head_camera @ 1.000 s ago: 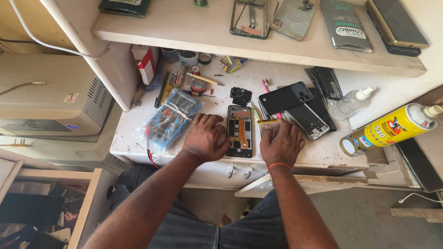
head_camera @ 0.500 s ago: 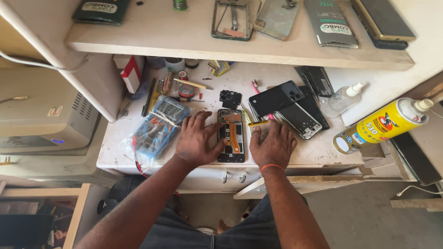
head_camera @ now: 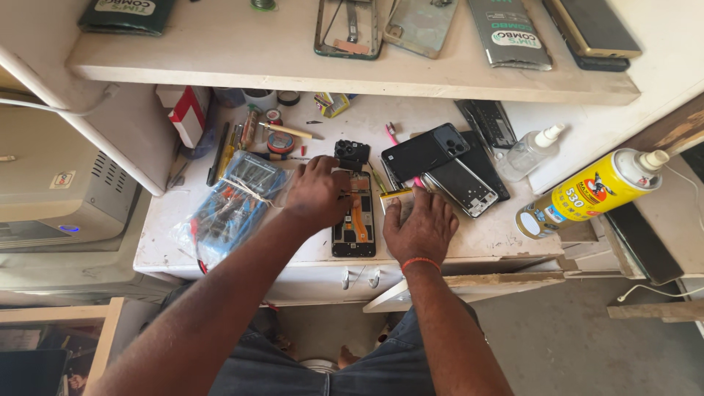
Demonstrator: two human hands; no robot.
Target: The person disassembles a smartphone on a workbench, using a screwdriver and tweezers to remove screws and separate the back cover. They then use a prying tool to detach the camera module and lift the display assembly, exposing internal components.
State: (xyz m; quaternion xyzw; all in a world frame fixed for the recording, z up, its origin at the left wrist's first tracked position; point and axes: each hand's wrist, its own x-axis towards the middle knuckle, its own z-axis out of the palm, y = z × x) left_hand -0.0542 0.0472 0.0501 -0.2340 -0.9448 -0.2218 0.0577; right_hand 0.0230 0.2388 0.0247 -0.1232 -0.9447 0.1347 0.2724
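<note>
1. Seen from above, a person sits at a cluttered white table point(head_camera: 242, 253) with an opened phone point(head_camera: 354, 224) lying flat near the middle, its back off and its inner boards and orange ribbon showing.
2. Their left hand point(head_camera: 317, 194) rests on the phone's left edge and upper part, fingers curled down onto it; whether they pinch a small part I cannot tell.
3. Their right hand point(head_camera: 419, 224) lies just right of the phone, fingers bent over a thin yellowish flat piece point(head_camera: 396, 194) at the phone's right edge; the grip itself is hidden.
4. Left of the phone sits a blue tool kit in a clear bag point(head_camera: 233, 205); far of it are tweezers, tape rolls and small tools.
5. Right of the phone lie a black phone back cover point(head_camera: 425, 150), a phone frame point(head_camera: 462, 187), a clear dropper bottle point(head_camera: 529, 150) and a yellow spray can point(head_camera: 587, 194) on its side.
6. A shelf point(head_camera: 242, 55) above holds more phone frames and packets.
7. As a judgement, the work goes best with the left hand pinning the phone steady while the right works gently at the edge, keeping clear of the orange ribbon.
</note>
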